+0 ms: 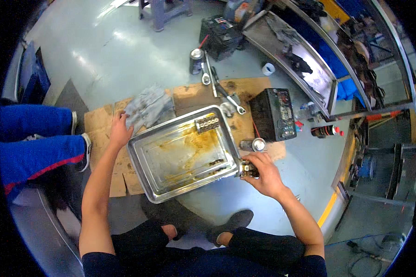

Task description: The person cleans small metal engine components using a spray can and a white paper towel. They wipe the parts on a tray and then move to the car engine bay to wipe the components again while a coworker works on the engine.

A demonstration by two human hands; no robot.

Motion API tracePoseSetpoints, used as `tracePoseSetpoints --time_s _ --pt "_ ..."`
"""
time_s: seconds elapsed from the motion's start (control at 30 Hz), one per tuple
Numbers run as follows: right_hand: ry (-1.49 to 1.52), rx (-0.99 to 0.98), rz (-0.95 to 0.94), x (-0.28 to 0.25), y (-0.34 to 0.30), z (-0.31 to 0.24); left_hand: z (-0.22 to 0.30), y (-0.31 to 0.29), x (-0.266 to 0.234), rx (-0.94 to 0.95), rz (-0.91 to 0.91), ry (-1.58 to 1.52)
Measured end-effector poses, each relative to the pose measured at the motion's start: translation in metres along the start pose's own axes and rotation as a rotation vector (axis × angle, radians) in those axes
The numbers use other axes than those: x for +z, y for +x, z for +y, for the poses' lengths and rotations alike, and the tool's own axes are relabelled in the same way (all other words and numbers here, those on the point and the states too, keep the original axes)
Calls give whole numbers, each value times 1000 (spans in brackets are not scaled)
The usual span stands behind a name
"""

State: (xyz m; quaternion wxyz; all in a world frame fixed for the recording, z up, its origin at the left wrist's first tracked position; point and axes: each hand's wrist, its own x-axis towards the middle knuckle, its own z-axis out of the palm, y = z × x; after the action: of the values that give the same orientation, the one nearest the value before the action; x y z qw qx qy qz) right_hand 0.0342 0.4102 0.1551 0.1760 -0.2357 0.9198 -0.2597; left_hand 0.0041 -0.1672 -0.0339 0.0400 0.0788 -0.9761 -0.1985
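Observation:
My right hand (266,176) grips a small dark metal part with round openings (248,169), just outside the right edge of a shallow metal tray (141,171). Its fingers wrap the part from above and partly hide it. A similar metal part with a row of round holes (209,123) lies in the tray's upper right corner, amid brown oily liquid. My left hand (120,131) is over the cardboard, left of the tray's rim, with fingers apart and nothing visible in them. Beside its fingertips lies a crumpled grey rag (150,107).
Flattened cardboard (189,94) lies under the tray. Beyond it are ratchets (205,78) and a spray can (196,61); another can (258,145) stands near my right hand. A black battery (273,114) and a metal shelf (305,60) are at right. Another person's blue-trousered legs (41,147) extend from the left.

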Motion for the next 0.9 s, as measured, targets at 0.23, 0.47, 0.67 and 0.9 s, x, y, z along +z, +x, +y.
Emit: tracePoseSetpoints --time_s 0.23,0.47,0.67,0.9 --pt "163 30 156 -20 -38 25 44 16 14 72 -135 136" --pt "42 90 181 -38 -42 26 31 -5 32 -47 -191 119" --pt "-17 124 171 -37 -35 24 10 -19 33 -95 -179 150" --pt "11 105 192 -33 -17 19 -48 -19 48 -247 -103 63"
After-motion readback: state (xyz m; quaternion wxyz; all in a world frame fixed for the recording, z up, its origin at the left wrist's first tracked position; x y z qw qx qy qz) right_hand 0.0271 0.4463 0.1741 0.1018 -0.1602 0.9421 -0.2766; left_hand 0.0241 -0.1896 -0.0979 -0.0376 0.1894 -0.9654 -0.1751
